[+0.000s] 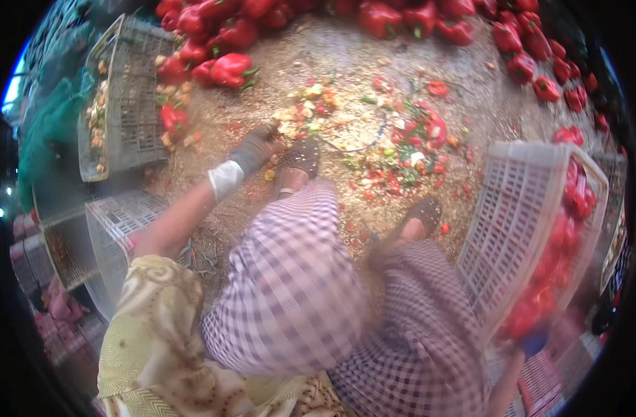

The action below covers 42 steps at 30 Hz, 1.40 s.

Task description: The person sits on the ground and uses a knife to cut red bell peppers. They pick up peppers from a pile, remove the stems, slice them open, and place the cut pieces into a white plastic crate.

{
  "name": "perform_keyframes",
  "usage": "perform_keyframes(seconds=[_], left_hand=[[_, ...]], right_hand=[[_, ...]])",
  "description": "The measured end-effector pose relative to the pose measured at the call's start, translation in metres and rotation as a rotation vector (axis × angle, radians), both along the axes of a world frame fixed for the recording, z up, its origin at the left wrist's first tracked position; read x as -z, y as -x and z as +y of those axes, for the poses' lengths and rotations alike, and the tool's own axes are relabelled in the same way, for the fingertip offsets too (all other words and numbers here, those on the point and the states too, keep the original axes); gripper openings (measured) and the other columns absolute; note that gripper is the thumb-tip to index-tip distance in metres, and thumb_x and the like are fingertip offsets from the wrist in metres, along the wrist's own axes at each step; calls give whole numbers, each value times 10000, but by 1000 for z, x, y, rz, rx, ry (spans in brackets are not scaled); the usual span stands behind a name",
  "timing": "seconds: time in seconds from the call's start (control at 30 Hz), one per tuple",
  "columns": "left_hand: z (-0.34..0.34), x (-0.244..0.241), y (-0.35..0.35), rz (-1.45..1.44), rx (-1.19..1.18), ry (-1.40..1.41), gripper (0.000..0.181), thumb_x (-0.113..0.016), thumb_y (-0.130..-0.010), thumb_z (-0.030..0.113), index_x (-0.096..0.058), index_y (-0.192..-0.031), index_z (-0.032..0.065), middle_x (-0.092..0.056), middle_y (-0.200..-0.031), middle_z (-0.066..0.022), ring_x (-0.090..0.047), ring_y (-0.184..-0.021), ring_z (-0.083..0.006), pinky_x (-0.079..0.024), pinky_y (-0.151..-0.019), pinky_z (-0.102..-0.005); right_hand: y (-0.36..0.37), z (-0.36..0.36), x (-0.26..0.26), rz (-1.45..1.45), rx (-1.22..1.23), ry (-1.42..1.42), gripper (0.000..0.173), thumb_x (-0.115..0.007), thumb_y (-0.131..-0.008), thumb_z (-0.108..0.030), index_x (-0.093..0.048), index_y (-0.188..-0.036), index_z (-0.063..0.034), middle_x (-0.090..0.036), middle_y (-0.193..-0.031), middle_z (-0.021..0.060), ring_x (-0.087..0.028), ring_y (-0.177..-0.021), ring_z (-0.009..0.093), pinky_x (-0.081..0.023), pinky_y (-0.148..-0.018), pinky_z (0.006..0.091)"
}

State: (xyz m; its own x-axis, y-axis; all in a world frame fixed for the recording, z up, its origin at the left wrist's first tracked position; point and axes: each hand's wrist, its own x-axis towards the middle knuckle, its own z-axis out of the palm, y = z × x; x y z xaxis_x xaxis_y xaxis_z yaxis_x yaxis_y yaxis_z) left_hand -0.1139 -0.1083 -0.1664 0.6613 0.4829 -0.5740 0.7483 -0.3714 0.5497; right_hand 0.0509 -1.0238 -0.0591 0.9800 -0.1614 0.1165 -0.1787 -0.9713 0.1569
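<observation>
My left hand (255,148), in a grey glove with a white cuff, reaches low over the floor beside my shoe, at the edge of a heap of pepper seeds and scraps (318,107). Blur hides whether its fingers hold anything. At the lower right my right hand (535,342), in a blue glove, touches or nearly touches red bell peppers (531,307) in a tilted white plastic crate (516,208); its fingers are mostly hidden. A thin dark curved strip (367,146) lies among the seeds between my feet.
Red bell peppers (234,70) are piled along the far side and right. A slatted crate with scraps (135,99) stands on its side at the left, near green netting (57,125). Another white crate (119,219) lies nearer my left arm. Red pepper pieces (435,130) litter the floor.
</observation>
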Motion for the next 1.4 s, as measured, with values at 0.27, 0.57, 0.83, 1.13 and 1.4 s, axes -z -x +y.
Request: perform_keyframes(seconds=[0.27, 0.57, 0.83, 1.13, 1.4], left_hand=[[154, 15, -60, -307, -902, 186, 1018, -826, -650, 474, -332, -1405, 2, -529, -1271, -154, -538, -1093, -279, -475, -861, -433], [172, 60, -107, -376, -1169, -52, 1097, -898, -531, 353, -320, -1318, -148, -560, -1163, -189, -612, -882, -220, -539, -689, -348], [86, 29, -91, -678, -581, 164, 791, -893, -575, 186, -464, -1218, 14, -606, -1100, -127, -623, -945, -214, -569, -787, -334], [-48, -38, -123, -790, -133, 194, 1038, -934, -514, 212, -375, -1372, 40, -515, -1272, -142, -567, -1122, -249, -517, -939, -358], [-65, -45, -131, -783, -136, 86, 969, -923, -548, 263, -412, -1332, 11, -535, -1228, -151, -577, -1093, -244, -529, -902, -345]], right_hand=[[-25, 292, -92, -39, -339, -883, 417, -449, -945, -64, -464, -1348, 41, -564, -1263, 136, -579, -934, 155, -472, -717, 241], [-38, 542, -28, 415, -821, -1112, 363, -493, -928, 22, -519, -1289, 3, -582, -1242, 182, -642, -999, 228, -558, -725, 277], [-39, 660, 15, 1160, -261, -1410, 675, -510, -946, -70, -134, -1508, -77, -648, -925, 122, -554, -519, 85, -455, -438, 207], [-51, 701, 8, 1238, -434, -1336, 715, -502, -917, -85, -105, -1512, -99, -632, -917, 135, -559, -514, 108, -451, -411, 218], [-47, 687, 13, 1250, -367, -1405, 662, -453, -970, -184, -71, -1487, -26, -623, -951, 182, -561, -516, 126, -470, -423, 228]])
